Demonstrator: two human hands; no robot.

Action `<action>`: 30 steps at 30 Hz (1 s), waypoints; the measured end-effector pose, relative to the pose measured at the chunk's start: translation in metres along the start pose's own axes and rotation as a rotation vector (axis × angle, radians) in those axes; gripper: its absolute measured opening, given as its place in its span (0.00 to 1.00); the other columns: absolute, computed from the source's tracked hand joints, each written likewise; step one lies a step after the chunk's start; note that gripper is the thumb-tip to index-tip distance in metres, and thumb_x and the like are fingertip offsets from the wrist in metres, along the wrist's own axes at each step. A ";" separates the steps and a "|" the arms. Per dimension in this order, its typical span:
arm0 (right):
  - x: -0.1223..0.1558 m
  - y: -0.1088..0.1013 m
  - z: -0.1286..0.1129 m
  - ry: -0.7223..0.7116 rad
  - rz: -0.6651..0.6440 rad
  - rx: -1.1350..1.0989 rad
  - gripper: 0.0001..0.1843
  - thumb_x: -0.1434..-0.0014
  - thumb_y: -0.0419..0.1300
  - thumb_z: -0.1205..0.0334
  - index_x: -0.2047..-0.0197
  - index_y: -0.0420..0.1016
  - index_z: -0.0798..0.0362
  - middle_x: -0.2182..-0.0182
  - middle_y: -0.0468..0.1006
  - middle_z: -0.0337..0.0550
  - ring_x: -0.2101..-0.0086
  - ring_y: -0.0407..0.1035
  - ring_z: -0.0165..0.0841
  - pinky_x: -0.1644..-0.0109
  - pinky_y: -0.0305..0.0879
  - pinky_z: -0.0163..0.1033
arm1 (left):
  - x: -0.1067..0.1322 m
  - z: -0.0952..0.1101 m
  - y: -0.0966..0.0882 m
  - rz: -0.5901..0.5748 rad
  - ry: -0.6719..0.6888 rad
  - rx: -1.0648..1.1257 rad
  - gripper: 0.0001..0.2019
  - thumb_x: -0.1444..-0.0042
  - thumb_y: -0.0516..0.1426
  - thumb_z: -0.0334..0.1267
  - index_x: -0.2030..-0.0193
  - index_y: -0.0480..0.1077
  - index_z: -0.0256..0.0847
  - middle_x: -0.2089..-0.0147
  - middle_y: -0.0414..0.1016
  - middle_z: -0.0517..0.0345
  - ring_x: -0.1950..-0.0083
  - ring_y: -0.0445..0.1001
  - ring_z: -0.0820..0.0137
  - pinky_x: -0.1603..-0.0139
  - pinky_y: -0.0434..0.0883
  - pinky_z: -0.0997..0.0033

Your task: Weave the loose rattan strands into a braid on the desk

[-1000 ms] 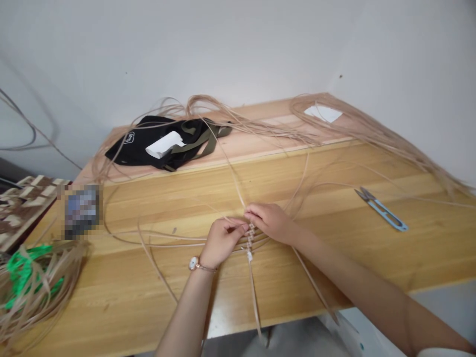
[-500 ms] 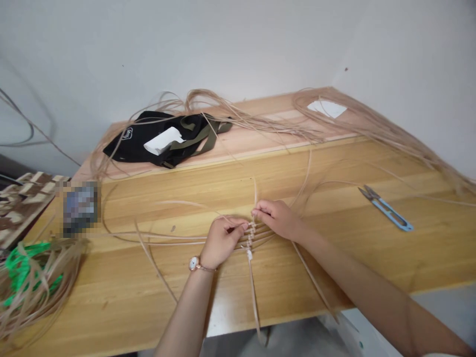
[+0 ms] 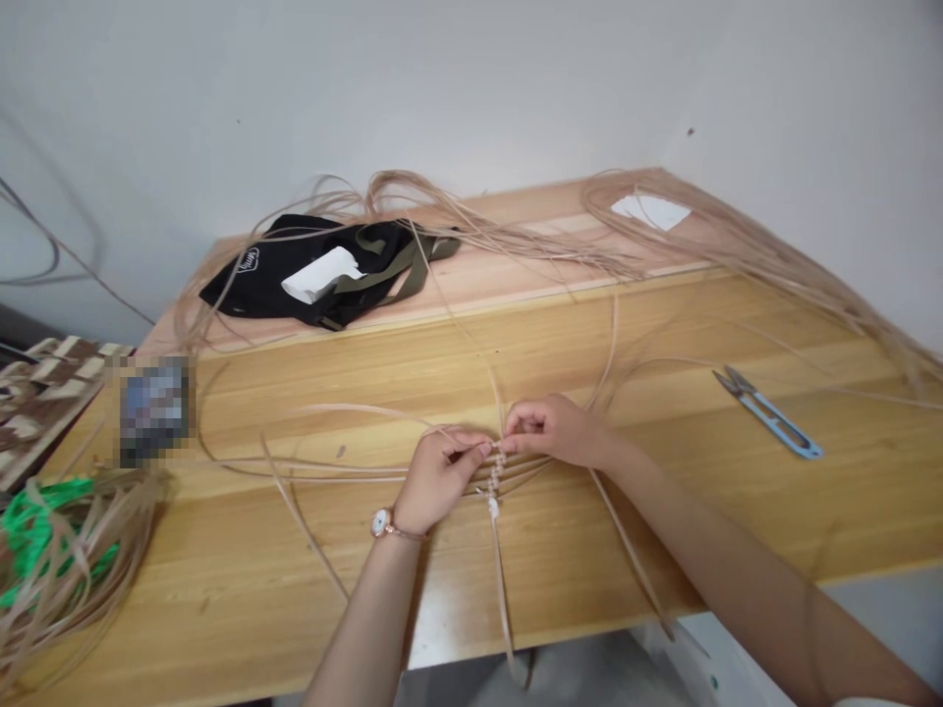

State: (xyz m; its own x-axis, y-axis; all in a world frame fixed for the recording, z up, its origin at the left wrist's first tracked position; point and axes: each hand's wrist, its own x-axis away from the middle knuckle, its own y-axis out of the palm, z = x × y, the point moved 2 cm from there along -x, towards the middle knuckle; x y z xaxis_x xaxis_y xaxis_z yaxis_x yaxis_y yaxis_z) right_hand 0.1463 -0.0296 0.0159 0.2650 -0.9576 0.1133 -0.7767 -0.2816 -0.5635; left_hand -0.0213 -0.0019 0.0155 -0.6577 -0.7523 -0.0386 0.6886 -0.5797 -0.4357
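Observation:
A narrow woven piece of pale rattan strips (image 3: 496, 479) lies on the wooden table, with long loose strips running out to both sides and toward the front edge. My left hand (image 3: 446, 479), a watch (image 3: 381, 522) on its wrist, pinches the upper left end of the weave between thumb and forefinger. At the upper right end my right hand (image 3: 554, 432) is closed, its thumb and forefinger pinching a strip beside the weave. The two sets of fingertips are close together. Exactly how the strips cross under the fingers is too small to tell.
Blue-handled thread snips (image 3: 775, 420) lie to the right. Farther back are a black bag (image 3: 269, 270) with a white paper roll (image 3: 320, 275) on it, long rattan bundles (image 3: 781, 245) and white paper (image 3: 651, 211). Coiled strips with green ties (image 3: 81, 550) sit at left, near a blurred-out item (image 3: 154, 407).
My right hand has come down slightly, its fingertips now at the top of the weave by my left fingertips. The upright strip above it leans more to the left. My left hand stays put.

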 end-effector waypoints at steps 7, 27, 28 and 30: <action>0.006 -0.009 -0.003 -0.055 -0.163 -0.044 0.13 0.48 0.55 0.55 0.67 0.75 0.55 0.78 0.70 0.35 0.78 0.57 0.23 0.75 0.49 0.28 | -0.001 0.001 -0.002 0.038 -0.042 0.054 0.08 0.50 0.54 0.36 0.73 0.75 0.38 0.72 0.76 0.55 0.70 0.71 0.70 0.65 0.66 0.72; 0.006 0.018 -0.031 0.070 0.145 0.144 0.11 0.45 0.45 0.71 0.71 0.67 0.57 0.75 0.69 0.39 0.72 0.60 0.26 0.69 0.52 0.30 | 0.001 -0.006 0.002 0.086 -0.098 0.244 0.08 0.51 0.55 0.36 0.67 0.75 0.38 0.65 0.77 0.53 0.63 0.73 0.68 0.59 0.68 0.71; 0.006 0.017 -0.030 0.057 0.143 0.090 0.11 0.44 0.45 0.69 0.70 0.67 0.56 0.75 0.68 0.38 0.73 0.60 0.26 0.69 0.52 0.30 | 0.001 -0.006 0.001 0.080 -0.096 0.268 0.08 0.51 0.55 0.36 0.67 0.75 0.38 0.64 0.77 0.53 0.63 0.73 0.68 0.58 0.68 0.71; 0.007 0.017 -0.026 0.049 0.131 -0.025 0.11 0.44 0.47 0.62 0.68 0.68 0.56 0.77 0.66 0.37 0.75 0.58 0.25 0.71 0.52 0.29 | 0.001 -0.005 0.001 0.063 -0.086 0.293 0.08 0.51 0.55 0.35 0.66 0.75 0.38 0.63 0.77 0.53 0.62 0.73 0.68 0.58 0.68 0.71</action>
State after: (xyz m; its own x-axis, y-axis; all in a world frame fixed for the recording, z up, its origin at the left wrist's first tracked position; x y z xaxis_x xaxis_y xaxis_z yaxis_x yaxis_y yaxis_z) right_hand 0.1198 -0.0430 0.0286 0.1327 -0.9879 0.0806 -0.8167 -0.1551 -0.5558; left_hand -0.0231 -0.0014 0.0108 -0.5915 -0.8059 0.0250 0.7939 -0.5876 -0.1565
